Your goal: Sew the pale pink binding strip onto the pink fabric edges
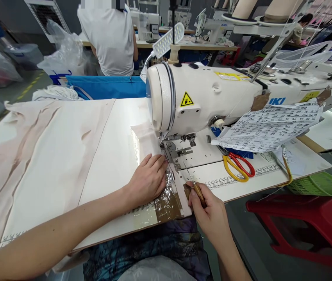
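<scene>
My left hand (pixel 149 178) lies flat, fingers stretched forward, on pale pink cloth (pixel 147 139) just left of the presser foot (pixel 170 151). Its fingertips come close to the needle area of the white sewing machine (pixel 204 95). Closed around the wooden handle of an awl (pixel 199 194), my right hand (pixel 209 212) is at the front edge of the table. The awl's thin metal shaft points up and away, toward the machine bed. Between my hands a narrow pale strip of cloth (pixel 182 197) runs from the foot to the table edge, beside brown tape (pixel 167 205).
Scissors (pixel 236 168) with red and yellow handles lie right of the needle, below a hanging printed sheet (pixel 267 127). More pale pink cloth (pixel 28 144) spreads across the left tabletop. A red stool (pixel 309 226) stands at right. A person in white (pixel 107 37) sits ahead.
</scene>
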Available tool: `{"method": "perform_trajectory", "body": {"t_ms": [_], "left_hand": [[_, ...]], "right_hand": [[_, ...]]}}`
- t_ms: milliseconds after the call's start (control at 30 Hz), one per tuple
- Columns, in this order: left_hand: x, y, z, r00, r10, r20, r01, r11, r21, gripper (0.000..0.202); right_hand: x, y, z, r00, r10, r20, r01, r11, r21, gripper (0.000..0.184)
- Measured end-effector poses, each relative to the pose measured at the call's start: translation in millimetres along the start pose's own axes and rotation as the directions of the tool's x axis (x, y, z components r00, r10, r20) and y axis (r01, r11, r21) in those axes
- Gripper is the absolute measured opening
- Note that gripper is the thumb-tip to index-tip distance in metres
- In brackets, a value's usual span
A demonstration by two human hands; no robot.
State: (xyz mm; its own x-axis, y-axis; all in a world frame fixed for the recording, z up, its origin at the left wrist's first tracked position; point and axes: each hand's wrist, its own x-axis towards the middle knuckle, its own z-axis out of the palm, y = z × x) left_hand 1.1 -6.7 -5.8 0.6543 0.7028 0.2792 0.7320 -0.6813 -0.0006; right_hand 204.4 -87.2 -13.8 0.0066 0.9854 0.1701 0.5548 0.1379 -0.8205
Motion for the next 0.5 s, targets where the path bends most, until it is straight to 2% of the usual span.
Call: {"method": "perform_trajectory", "body": {"t_ms": [267, 500], "left_hand": [[1.5, -1.4, 0.0, 1.0, -0.008, 0.02, 0.008, 1.0, 0.005, 0.044], [4.7, -7.7, 4.1, 0.999, -0.041, 0.014, 0.041, 0.999, -0.015, 0.044]], "right_hand": [[-0.9, 2.5, 1.0, 1.0, 0.01, -0.015, -0.01, 1.0, -0.004, 0.026], [-0.4, -5.5, 3.8, 0.996, 0.036, -0.085, -0.035, 0.999, 0.012, 0.037]]}}
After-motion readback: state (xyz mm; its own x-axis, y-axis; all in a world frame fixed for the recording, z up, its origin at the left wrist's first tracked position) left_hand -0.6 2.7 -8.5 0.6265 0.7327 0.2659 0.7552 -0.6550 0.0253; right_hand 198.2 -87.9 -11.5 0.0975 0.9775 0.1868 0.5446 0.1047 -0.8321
